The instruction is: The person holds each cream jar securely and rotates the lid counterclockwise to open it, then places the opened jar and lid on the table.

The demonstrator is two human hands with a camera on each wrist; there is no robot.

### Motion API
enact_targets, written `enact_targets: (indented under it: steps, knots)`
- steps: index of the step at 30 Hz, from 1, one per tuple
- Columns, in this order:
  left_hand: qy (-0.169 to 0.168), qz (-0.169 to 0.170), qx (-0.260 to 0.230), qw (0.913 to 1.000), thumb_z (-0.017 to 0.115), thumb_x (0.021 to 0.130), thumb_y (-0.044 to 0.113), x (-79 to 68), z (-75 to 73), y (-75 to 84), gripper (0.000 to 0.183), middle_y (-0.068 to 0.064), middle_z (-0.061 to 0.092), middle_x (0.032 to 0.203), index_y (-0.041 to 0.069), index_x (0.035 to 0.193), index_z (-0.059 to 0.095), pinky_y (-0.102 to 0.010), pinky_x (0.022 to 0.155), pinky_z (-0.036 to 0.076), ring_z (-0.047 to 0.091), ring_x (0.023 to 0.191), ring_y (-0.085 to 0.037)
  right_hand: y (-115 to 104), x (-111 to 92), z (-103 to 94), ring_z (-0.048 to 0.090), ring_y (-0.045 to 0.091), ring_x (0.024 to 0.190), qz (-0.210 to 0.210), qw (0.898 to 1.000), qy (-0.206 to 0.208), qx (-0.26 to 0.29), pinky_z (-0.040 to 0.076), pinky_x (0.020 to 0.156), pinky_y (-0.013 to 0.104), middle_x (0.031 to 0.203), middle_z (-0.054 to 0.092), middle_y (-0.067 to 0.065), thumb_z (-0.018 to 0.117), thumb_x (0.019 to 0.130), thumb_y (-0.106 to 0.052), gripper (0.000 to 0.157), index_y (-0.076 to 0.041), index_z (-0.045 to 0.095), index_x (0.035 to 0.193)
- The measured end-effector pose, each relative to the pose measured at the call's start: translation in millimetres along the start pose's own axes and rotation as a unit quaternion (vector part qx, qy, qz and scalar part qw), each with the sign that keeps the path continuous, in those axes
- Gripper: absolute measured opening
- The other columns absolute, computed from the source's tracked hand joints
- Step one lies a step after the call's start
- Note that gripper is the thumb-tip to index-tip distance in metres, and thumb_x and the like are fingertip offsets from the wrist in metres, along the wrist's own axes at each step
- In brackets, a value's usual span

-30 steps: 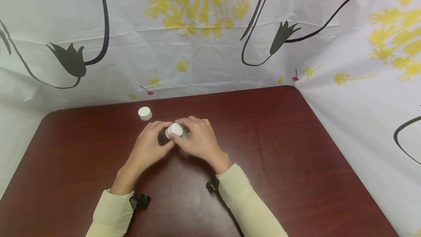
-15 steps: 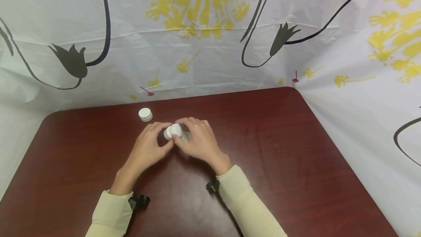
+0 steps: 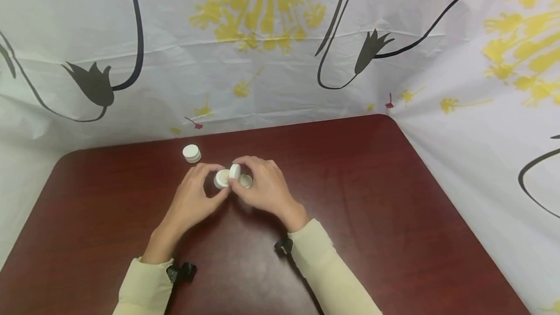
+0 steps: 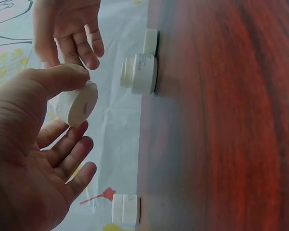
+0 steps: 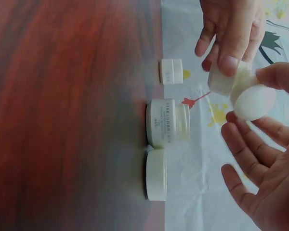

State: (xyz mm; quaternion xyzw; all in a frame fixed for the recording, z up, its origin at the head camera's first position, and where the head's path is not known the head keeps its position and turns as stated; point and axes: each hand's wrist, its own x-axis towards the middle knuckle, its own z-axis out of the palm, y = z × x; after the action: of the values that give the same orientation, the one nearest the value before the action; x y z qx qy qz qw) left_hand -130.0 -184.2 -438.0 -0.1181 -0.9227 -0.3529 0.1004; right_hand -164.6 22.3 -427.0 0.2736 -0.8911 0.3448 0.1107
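Observation:
My left hand [image 3: 192, 201] grips a small white jar [image 3: 221, 179] by its sides, lifted above the table. My right hand [image 3: 262, 186] pinches a white lid [image 3: 235, 171], which stands tilted at the jar's mouth. In the right wrist view this lid [image 5: 254, 102] overlaps the jar's rim, so whether they touch I cannot tell. On the table below stands an uncapped white jar [image 5: 164, 122] with fine printing. Beside it lies another lid [image 5: 156, 174]. The head view shows only a pale round piece of these, partly behind my right hand.
A capped white jar [image 3: 191, 153] stands near the back edge of the dark red table [image 3: 350, 208], left of my hands. Patterned white cloth [image 3: 280, 77] hangs behind the table and along its sides. Wrist cameras [image 3: 181, 272] are strapped over both sleeves.
The lid in my right hand has tipped from lying flat over the jar to nearly on edge, baring the jar's mouth. My left hand has drawn the jar slightly to the left.

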Motion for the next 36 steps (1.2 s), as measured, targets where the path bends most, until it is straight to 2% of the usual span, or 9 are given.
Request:
enact_targets:
  steps: [4, 6, 11, 15, 18, 24, 31, 36]
  knots:
    - [0.008, 0.008, 0.002, 0.9999, 0.086, 0.087, 0.022, -5.8, 1.7, -1.0, 0.046, -0.012, 0.068, 0.121, 0.008, 0.128, 0.067, -0.052, 0.100, 0.045, 0.058, 0.118, -0.034, 1.7, -7.9, -3.2, 0.068, 0.019, 0.075, 0.004, 1.000, -0.008, 0.012, 0.052, 0.072, 0.032, 0.101, 0.078, -0.002, 0.081, 0.090, -0.038, 0.041, -0.015, 0.074, 0.123]
    - [0.007, 0.010, 0.004, 0.9999, 0.086, 0.087, 0.022, -9.8, 2.3, -1.7, 0.047, -0.012, 0.068, 0.119, 0.008, 0.127, 0.067, -0.051, 0.098, 0.044, 0.059, 0.114, -0.033, 4.2, -13.6, -5.0, 0.068, 0.019, 0.074, 0.011, 1.000, -0.014, 0.017, 0.052, 0.071, 0.031, 0.097, 0.078, -0.001, 0.082, 0.089, -0.037, 0.043, -0.015, 0.073, 0.125]
    - [-0.024, 0.002, 0.006, 0.9997, 0.087, 0.086, 0.024, -19.7, 2.6, -3.4, 0.048, -0.009, 0.070, 0.120, 0.010, 0.127, 0.066, -0.051, 0.099, 0.044, 0.061, 0.114, -0.031, 9.1, -26.9, -10.1, 0.075, 0.020, 0.091, 0.030, 0.998, -0.033, 0.039, 0.058, 0.080, 0.036, 0.104, 0.080, -0.002, 0.084, 0.088, -0.033, 0.045, -0.017, 0.072, 0.129]
    - [-0.053, 0.003, 0.011, 0.9985, 0.087, 0.087, 0.029, -24.3, 5.4, -2.0, 0.049, -0.006, 0.072, 0.121, 0.012, 0.127, 0.067, -0.052, 0.101, 0.045, 0.063, 0.115, -0.029, 11.3, -37.8, -13.0, 0.075, 0.018, 0.099, 0.035, 0.996, -0.054, 0.056, 0.060, 0.086, 0.038, 0.113, 0.078, -0.004, 0.085, 0.088, -0.033, 0.045, -0.016, 0.074, 0.128]
    - [-0.072, 0.000, 0.015, 0.9973, 0.088, 0.087, 0.033, -27.8, 7.8, -0.4, 0.047, -0.003, 0.074, 0.122, 0.015, 0.126, 0.069, -0.053, 0.101, 0.047, 0.064, 0.115, -0.029, 12.5, -46.2, -14.6, 0.070, 0.013, 0.094, 0.039, 0.995, -0.073, 0.052, 0.057, 0.082, 0.031, 0.109, 0.074, -0.006, 0.087, 0.087, -0.036, 0.044, -0.017, 0.075, 0.125]
    - [-0.106, -0.004, 0.015, 0.9943, 0.089, 0.085, 0.037, -31.5, 10.4, 4.2, 0.046, 0.001, 0.076, 0.123, 0.021, 0.125, 0.074, -0.049, 0.099, 0.048, 0.066, 0.114, -0.026, 16.5, -57.6, -17.9, 0.066, 0.011, 0.078, 0.060, 0.990, -0.109, 0.059, 0.050, 0.071, 0.024, 0.087, 0.071, -0.003, 0.089, 0.085, -0.035, 0.036, -0.021, 0.076, 0.116]
    - [-0.108, 0.008, 0.008, 0.9941, 0.092, 0.082, 0.035, -35.3, 16.4, 3.6, 0.047, 0.002, 0.076, 0.119, 0.021, 0.123, 0.074, -0.051, 0.103, 0.046, 0.067, 0.116, -0.025, 22.8, -65.7, -19.1, 0.062, 0.005, 0.069, 0.088, 0.986, -0.137, 0.047, 0.049, 0.066, 0.024, 0.076, 0.069, -0.009, 0.088, 0.085, -0.037, 0.029, -0.028, 0.077, 0.110]
    - [-0.105, 0.016, -0.001, 0.9944, 0.093, 0.081, 0.034, -36.1, 21.9, 4.2, 0.047, 0.004, 0.076, 0.116, 0.021, 0.121, 0.075, -0.050, 0.104, 0.046, 0.066, 0.114, -0.023, 26.7, -68.9, -21.0, 0.063, 0.006, 0.073, 0.098, 0.985, -0.136, 0.030, 0.049, 0.068, 0.024, 0.078, 0.069, -0.010, 0.090, 0.083, -0.036, 0.031, -0.027, 0.077, 0.110]
